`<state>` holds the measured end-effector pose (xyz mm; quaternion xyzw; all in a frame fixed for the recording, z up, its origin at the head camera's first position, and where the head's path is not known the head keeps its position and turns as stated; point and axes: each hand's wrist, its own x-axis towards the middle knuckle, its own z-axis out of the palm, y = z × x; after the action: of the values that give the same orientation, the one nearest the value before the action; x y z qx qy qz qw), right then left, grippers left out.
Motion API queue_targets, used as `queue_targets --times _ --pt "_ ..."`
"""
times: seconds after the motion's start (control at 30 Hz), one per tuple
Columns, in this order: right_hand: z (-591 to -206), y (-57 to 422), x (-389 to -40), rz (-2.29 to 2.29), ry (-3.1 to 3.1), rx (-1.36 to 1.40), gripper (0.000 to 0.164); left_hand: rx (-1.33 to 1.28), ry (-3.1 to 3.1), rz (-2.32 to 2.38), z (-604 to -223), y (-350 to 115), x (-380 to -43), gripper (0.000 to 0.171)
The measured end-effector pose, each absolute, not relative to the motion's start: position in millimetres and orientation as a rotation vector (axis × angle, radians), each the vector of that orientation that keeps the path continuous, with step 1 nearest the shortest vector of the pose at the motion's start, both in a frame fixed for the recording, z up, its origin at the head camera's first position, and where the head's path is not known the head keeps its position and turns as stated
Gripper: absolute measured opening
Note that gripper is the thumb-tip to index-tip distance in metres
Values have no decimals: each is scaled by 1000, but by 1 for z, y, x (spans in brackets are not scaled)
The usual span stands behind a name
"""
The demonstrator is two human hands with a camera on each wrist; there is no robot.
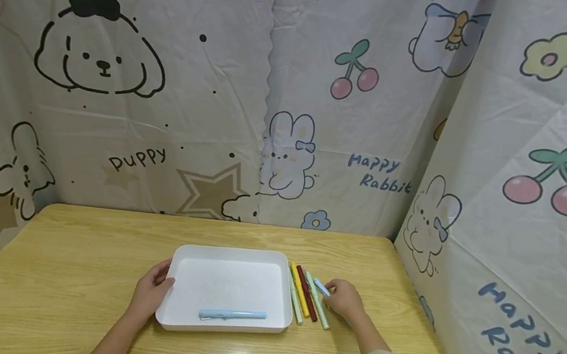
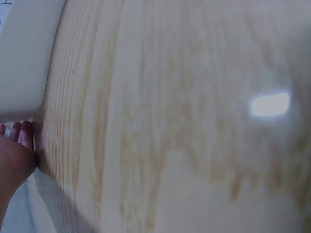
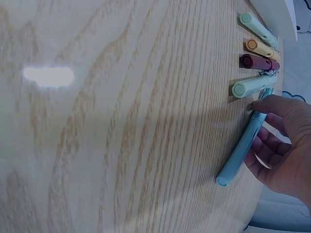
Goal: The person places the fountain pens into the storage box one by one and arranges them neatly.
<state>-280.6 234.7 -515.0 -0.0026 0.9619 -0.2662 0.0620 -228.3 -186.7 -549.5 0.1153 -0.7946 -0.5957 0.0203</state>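
Observation:
A white tray [image 1: 227,280] sits on the table with a light blue pen [image 1: 232,315] lying near its front wall. My left hand [image 1: 152,290] holds the tray's left side, thumb at the rim; in the left wrist view this hand [image 2: 17,158] shows only partly, below the tray's corner. Right of the tray, my right hand [image 1: 345,299] pinches another blue pen [image 3: 243,145] between thumb and fingers, low over the table. Beside it lie a light green pen [image 3: 252,86], a dark red pen [image 3: 260,62], a yellow pen [image 3: 262,48] and a second light green pen [image 3: 257,26].
The wooden table [image 1: 90,259] extends around the tray to both sides. Printed cloth [image 1: 220,85] hangs behind the table, and more patterned cloth [image 1: 522,244] stands along its right edge. Light glares on the tabletop in front of the tray.

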Motion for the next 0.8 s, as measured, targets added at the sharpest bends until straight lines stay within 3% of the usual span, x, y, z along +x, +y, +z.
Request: queue_targets --times 0.8 --pt "-509 244 -282 -845 2947 -11 31 324 -2478 -1822 -550 -189 -229 48"
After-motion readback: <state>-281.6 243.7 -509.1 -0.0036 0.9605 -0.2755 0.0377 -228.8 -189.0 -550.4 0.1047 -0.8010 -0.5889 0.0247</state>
